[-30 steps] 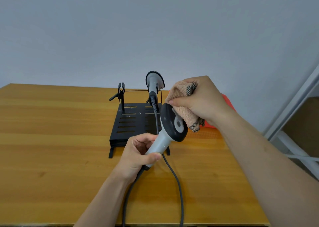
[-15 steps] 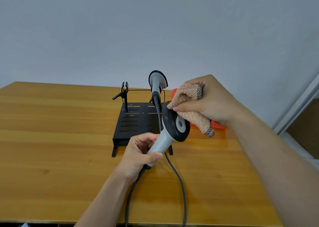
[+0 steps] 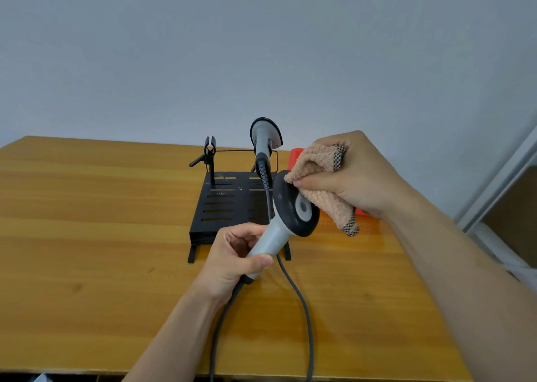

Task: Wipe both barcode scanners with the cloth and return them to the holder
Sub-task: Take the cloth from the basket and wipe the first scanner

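Left hand [image 3: 232, 262], low centre, wraps fingers and thumb round a grey plastic scanner handle [image 3: 270, 242]. Right hand [image 3: 360, 178], higher, bunches a peach terry cloth [image 3: 316, 164]; forearm extended.

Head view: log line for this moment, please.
phase: wipe | left hand: grips scanner handle | right hand: holds cloth on its head | other scanner: in holder | left clip: empty

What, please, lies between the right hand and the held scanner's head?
In the head view, only the cloth, which the right hand grips against the held scanner.
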